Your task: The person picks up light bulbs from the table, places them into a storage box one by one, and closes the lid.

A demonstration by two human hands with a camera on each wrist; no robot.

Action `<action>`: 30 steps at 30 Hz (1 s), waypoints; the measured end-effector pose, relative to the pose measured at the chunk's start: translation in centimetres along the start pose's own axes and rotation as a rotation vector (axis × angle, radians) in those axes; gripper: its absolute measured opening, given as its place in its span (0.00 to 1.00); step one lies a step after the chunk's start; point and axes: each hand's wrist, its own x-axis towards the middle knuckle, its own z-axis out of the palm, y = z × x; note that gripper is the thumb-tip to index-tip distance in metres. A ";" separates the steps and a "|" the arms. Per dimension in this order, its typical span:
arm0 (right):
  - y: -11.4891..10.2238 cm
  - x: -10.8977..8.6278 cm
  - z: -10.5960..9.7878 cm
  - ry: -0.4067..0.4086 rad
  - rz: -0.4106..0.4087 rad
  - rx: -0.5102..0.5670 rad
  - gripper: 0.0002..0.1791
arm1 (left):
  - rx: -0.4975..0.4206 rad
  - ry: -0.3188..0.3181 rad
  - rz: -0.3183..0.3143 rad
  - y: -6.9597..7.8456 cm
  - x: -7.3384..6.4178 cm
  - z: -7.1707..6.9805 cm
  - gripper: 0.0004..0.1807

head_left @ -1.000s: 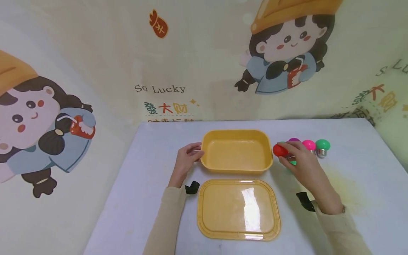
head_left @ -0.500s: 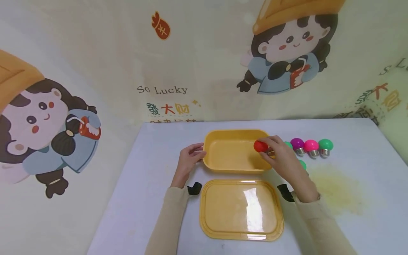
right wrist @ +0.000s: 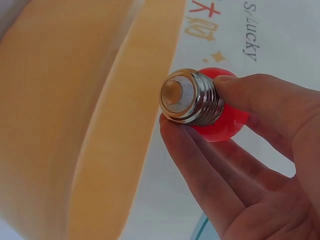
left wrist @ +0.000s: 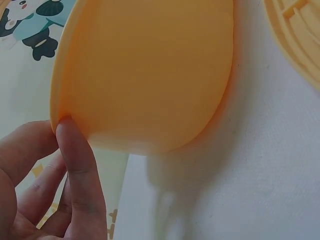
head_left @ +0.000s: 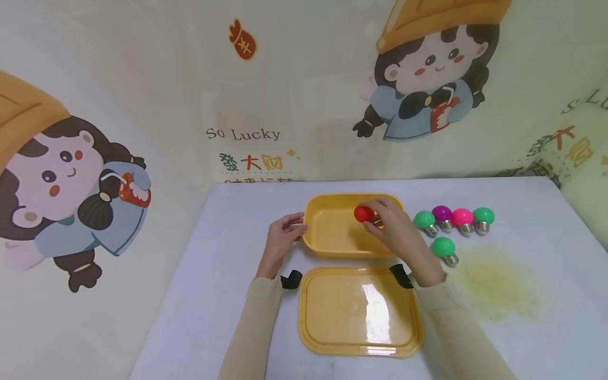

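Note:
My right hand (head_left: 391, 224) pinches a red light bulb (head_left: 363, 213) over the yellow plastic box (head_left: 353, 253). In the right wrist view, the silver screw base of the bulb (right wrist: 192, 97) faces the camera, with thumb and fingers around it. My left hand (head_left: 280, 240) is at the box's left end. The left wrist view shows its thumb and a finger (left wrist: 80, 170) pinching the rim of the box (left wrist: 145, 75). No bulb shows on the visible part of the box floor.
To the right of the box lie several bulbs: a purple one (head_left: 442, 213), a pink one (head_left: 462, 216) and green ones, such as the nearest green bulb (head_left: 444, 247). A yellow lid (head_left: 358, 311) lies flat in front of the box on the white table (head_left: 228, 232).
My right hand has carried the red bulb leftward from beside the other bulbs to over the box, uncovering those bulbs. The left hand has stayed at the box rim.

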 end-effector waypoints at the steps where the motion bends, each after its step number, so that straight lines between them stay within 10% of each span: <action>1: -0.1 0.2 0.1 -0.001 -0.001 0.004 0.25 | 0.000 -0.001 0.003 0.0 0.0 0.0 0.20; 30: -2.2 5.5 3.8 -0.152 0.005 -0.044 0.20 | 0.004 0.006 -0.023 0.0 0.1 0.0 0.20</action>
